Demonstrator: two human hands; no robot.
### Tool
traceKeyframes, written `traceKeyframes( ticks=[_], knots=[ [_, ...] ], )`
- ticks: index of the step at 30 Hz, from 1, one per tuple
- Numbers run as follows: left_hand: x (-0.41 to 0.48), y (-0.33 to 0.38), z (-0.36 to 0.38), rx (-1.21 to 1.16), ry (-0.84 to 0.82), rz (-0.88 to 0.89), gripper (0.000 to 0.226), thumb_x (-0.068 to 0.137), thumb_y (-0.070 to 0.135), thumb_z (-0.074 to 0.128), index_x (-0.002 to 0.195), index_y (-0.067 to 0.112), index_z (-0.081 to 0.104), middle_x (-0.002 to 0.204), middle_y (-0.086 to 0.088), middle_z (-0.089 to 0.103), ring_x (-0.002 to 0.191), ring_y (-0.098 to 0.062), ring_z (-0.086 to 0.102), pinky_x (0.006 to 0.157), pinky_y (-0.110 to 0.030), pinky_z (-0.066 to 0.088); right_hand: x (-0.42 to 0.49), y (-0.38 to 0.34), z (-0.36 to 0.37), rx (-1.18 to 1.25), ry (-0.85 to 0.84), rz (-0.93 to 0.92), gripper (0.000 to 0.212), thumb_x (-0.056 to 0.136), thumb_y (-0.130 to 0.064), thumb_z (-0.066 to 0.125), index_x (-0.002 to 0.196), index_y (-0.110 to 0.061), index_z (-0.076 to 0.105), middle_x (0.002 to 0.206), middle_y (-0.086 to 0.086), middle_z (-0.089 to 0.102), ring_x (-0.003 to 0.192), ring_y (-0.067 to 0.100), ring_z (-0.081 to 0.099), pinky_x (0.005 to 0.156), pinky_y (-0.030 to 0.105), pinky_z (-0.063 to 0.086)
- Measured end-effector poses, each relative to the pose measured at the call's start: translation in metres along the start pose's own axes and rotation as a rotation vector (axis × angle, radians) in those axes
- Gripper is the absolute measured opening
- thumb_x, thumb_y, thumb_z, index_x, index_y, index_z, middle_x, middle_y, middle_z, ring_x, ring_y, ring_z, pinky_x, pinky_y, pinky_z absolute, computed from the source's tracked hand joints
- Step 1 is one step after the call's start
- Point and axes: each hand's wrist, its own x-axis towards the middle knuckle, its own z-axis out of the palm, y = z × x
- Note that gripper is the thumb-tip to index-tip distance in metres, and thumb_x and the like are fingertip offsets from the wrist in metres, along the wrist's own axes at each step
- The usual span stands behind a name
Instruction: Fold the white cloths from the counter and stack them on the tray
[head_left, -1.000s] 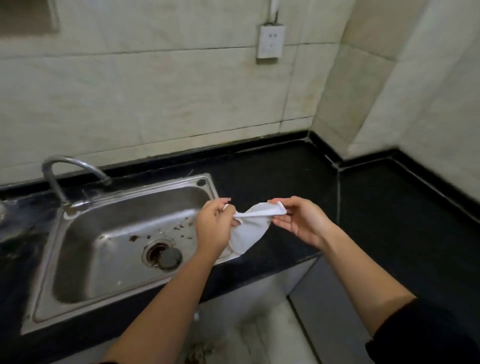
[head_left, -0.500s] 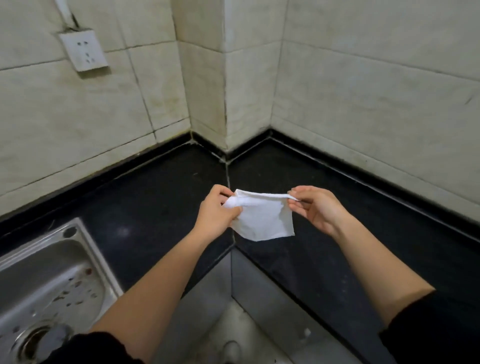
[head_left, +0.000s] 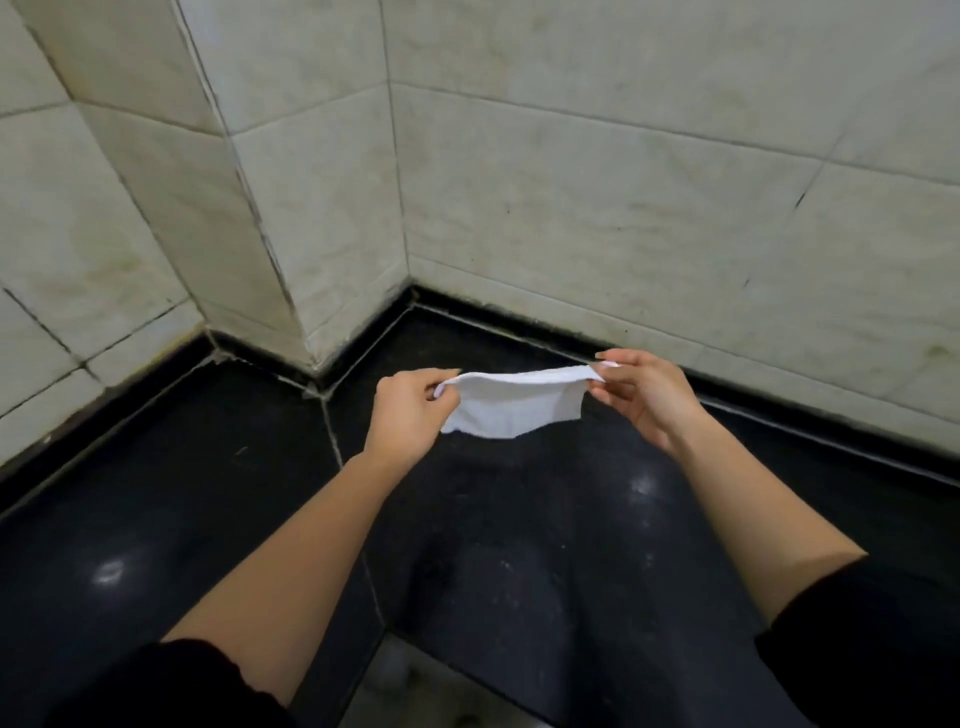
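A small white cloth (head_left: 514, 408) hangs stretched between my two hands above the black counter (head_left: 519, 545). My left hand (head_left: 410, 415) pinches its left top corner. My right hand (head_left: 644, 397) pinches its right top corner between thumb and fingers. The cloth's top edge is pulled taut and its lower part hangs free, off the counter. No tray is in view.
The black counter bends round a tiled wall corner (head_left: 311, 358), with a seam (head_left: 337, 447) running toward me. Pale tiled walls (head_left: 623, 208) close the back and right side. A strip of floor (head_left: 415, 686) shows below, between my arms.
The view has swung right, away from the sink and the wall socket, toward the corner. My hands have moved apart and stretched the cloth out wider between them.
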Motion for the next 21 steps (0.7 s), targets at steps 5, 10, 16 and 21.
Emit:
traceKeyframes(
  ticks=[5,10,16,21],
  knots=[
    [-0.005,-0.018,0.027,0.107,-0.062,0.116,0.026,0.078,0.010,0.065,0.099,0.019,0.078,0.088,0.004,0.074,0.071,-0.005,0.055,0.069,-0.022,0.047,0.012,0.017,-0.037,-0.113,0.027,0.144,0.020,0.086,0.011,0.054,0.085,-0.007,0.062,0.082,0.013,0.066,0.062,0.017,0.067,0.058,0.022,0.057],
    [-0.045,-0.047,0.051,0.204,-0.378,0.018,0.017,0.076,0.018,0.061,0.078,0.022,0.077,0.072,0.015,0.068,0.079,-0.005,0.054,0.069,-0.027,0.050,0.000,0.057,-0.075,-0.460,-0.069,0.471,0.014,0.084,0.006,0.060,0.095,0.006,0.068,0.082,0.021,0.069,0.062,0.021,0.069,0.062,0.028,0.061],
    [-0.085,-0.075,0.066,0.198,-0.735,-0.198,0.015,0.077,0.024,0.062,0.079,0.022,0.077,0.067,0.011,0.068,0.063,-0.005,0.063,0.056,-0.020,0.048,-0.027,0.102,-0.102,-0.638,-0.327,0.833,0.038,0.077,0.001,0.051,0.111,0.008,0.065,0.102,0.026,0.071,0.093,0.027,0.073,0.071,0.032,0.058],
    [-0.089,-0.086,0.069,0.146,-0.741,-0.298,0.011,0.080,0.019,0.067,0.082,0.018,0.077,0.075,0.005,0.072,0.071,-0.008,0.067,0.067,-0.021,0.055,-0.027,0.122,-0.113,-0.652,-0.368,0.811,0.040,0.080,0.016,0.044,0.109,0.003,0.068,0.105,0.020,0.072,0.098,0.023,0.072,0.078,0.031,0.058]
  ],
)
